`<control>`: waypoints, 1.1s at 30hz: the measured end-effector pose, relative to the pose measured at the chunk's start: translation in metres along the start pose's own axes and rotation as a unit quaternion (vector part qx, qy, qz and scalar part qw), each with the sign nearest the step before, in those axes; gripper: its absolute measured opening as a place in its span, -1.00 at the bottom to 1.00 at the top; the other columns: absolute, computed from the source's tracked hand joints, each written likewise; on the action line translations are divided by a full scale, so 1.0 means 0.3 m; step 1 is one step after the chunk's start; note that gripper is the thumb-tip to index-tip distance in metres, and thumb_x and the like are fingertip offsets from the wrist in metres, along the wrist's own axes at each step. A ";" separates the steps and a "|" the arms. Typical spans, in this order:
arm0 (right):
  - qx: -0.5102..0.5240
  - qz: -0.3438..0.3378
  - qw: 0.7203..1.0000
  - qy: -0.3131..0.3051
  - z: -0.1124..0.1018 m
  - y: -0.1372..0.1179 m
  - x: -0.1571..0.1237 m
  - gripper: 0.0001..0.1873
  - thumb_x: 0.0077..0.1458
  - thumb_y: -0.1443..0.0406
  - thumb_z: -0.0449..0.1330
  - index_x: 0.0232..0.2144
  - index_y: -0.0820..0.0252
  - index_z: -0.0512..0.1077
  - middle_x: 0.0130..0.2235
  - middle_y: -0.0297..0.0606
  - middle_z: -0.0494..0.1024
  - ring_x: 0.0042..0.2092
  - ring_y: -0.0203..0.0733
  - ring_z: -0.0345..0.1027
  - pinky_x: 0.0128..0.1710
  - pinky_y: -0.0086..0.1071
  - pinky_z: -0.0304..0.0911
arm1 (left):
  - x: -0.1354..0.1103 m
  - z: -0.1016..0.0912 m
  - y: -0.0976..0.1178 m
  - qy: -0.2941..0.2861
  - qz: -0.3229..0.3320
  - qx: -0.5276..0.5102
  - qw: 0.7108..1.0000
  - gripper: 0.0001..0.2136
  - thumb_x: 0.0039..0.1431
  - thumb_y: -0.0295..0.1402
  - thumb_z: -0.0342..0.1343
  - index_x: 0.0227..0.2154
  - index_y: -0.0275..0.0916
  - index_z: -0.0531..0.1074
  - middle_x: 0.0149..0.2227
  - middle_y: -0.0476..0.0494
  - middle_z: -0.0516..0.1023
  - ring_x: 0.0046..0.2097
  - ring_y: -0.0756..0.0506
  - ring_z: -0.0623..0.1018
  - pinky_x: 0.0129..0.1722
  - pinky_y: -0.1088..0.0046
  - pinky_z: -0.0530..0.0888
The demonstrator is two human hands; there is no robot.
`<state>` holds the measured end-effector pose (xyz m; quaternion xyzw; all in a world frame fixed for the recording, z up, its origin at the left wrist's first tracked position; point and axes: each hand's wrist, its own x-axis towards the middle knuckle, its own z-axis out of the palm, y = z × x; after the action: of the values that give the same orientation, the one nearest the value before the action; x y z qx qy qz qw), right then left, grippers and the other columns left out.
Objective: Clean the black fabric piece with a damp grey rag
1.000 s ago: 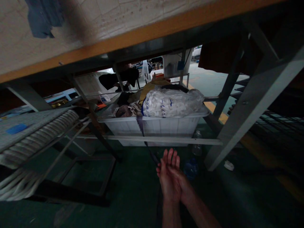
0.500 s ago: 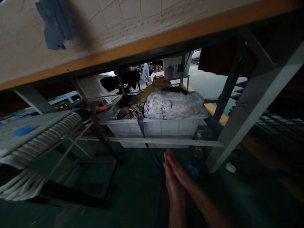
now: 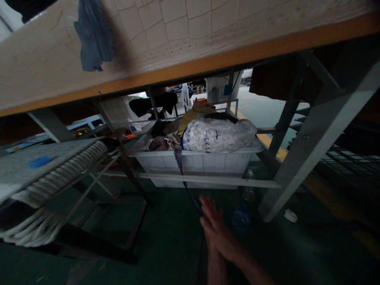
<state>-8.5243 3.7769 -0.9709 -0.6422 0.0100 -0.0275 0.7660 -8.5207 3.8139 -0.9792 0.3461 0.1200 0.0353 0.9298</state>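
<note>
My right hand (image 3: pixel 219 226) lies across my left hand (image 3: pixel 209 234) with the palms against each other, low in the head view. Fingers on both hands are stretched out, and I see nothing held between them; the touching palm faces are hidden. Beyond the fingertips stands a white plastic bin (image 3: pixel 213 166) under the table. It is heaped with cloth and a clear plastic bag (image 3: pixel 219 134) with blue print, full of white material. A dark strap (image 3: pixel 179 160) hangs over the bin's front and trails to the floor near my left hand.
Above is a table (image 3: pixel 178 65) with an orange-brown edge and a grey cloth (image 3: pixel 93 39). A woven stool (image 3: pixel 65 164) with a blue piece on its seat stands left. A blue-tinted bottle (image 3: pixel 241 218), a clear bottle (image 3: pixel 249 186) and a metal table leg (image 3: pixel 292 178) are right.
My right hand has slid across my left, and their fingers are less aligned than before. Both hands sit slightly lower. The whole view has shifted a little, showing more of the tabletop.
</note>
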 end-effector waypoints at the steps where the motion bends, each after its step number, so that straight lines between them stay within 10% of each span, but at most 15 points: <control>1: -0.026 -0.024 0.999 -0.034 0.009 0.001 -0.018 -0.55 -0.08 0.20 0.22 -0.06 -0.04 0.38 0.16 -0.43 0.19 0.25 -0.07 -0.21 0.24 -0.08 -0.44 | -0.003 -0.009 0.017 -0.008 0.003 -0.015 1.000 -0.62 0.11 -0.15 -0.14 -0.01 -0.02 0.32 0.20 -0.07 0.17 0.26 -0.13 0.04 0.15 0.23 0.17; 4: -0.179 -0.136 0.959 -0.173 -0.002 0.019 -0.027 -0.50 0.12 0.20 -0.02 0.13 0.00 0.11 0.23 -0.35 0.00 0.26 -0.13 -0.23 0.24 0.01 -0.36 | -0.013 -0.023 0.062 0.005 -0.064 -0.057 0.996 -0.60 0.16 -0.10 -0.18 -0.04 -0.14 0.35 0.18 -0.16 0.20 0.20 -0.11 0.20 0.14 0.29 0.21; 9: -0.241 -0.208 0.932 -0.173 0.001 0.009 0.021 -0.55 0.09 0.34 -0.03 0.05 -0.02 0.26 0.13 -0.28 0.26 0.19 -0.11 0.02 0.21 -0.05 -0.10 | -0.028 0.017 0.133 0.029 -0.102 -0.039 0.994 -0.73 -0.02 -0.34 0.17 -0.21 -0.27 0.43 -0.09 -0.21 0.47 -0.05 -0.10 0.47 0.01 0.36 0.35; 12: -0.130 -0.214 0.958 -0.141 0.072 -0.039 -0.025 -0.58 0.07 0.33 0.00 0.00 -0.01 0.33 0.06 -0.22 0.36 0.13 -0.08 0.14 0.19 -0.03 -0.05 | -0.029 0.027 0.192 0.041 -0.028 -0.027 0.998 -0.75 -0.06 -0.29 0.20 -0.29 -0.26 0.44 -0.38 -0.06 0.51 -0.32 -0.02 0.52 -0.20 0.43 0.44; 18: 0.253 0.024 0.965 -0.065 0.115 -0.064 -0.124 -0.69 -0.07 0.12 0.22 -0.24 0.06 0.50 -0.05 -0.16 0.46 0.02 0.03 0.28 0.09 0.02 0.12 | -0.045 0.034 0.238 -0.011 -0.010 -0.097 0.995 -0.79 -0.12 -0.24 0.25 -0.47 -0.25 0.40 -0.60 0.08 0.34 -0.51 0.09 0.41 -0.44 0.55 0.40; 22: 0.071 -0.091 0.993 -0.038 0.086 -0.008 -0.124 -0.72 0.04 0.11 0.13 -0.19 -0.01 0.48 -0.06 -0.18 0.47 0.02 0.00 0.29 0.09 0.01 0.13 | -0.032 0.058 0.215 -0.005 0.020 -0.068 0.997 -0.74 -0.07 -0.17 0.20 -0.44 -0.28 0.39 -0.73 0.17 0.13 -0.68 0.15 0.19 -0.64 0.60 0.21; 27: -0.103 -0.255 0.951 -0.140 0.055 0.006 -0.095 -0.58 0.17 0.23 -0.08 0.09 -0.09 0.17 0.14 -0.31 0.25 0.15 -0.14 0.11 0.13 -0.14 0.11 | -0.003 0.044 0.195 0.029 0.018 -0.015 0.999 -0.65 0.02 -0.08 0.08 -0.28 -0.27 0.40 -0.72 0.13 0.22 -0.68 0.09 0.27 -0.64 0.55 0.23; 33: -0.250 -0.210 0.932 -0.155 -0.028 -0.042 -0.002 -0.53 0.19 0.28 -0.14 0.14 -0.13 0.05 0.24 -0.49 0.00 0.26 -0.17 -0.25 0.25 -0.05 -0.24 | -0.064 0.050 0.132 0.060 -0.011 0.135 0.989 -0.63 0.08 -0.14 0.03 -0.14 -0.28 0.43 -0.18 -0.21 0.52 -0.12 -0.12 0.50 -0.07 0.36 0.37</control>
<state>-8.5258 3.7665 -0.9601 -0.7964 -0.2377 -0.0848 0.5497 -8.5347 3.8315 -0.9387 0.4640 0.1832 0.0295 0.8662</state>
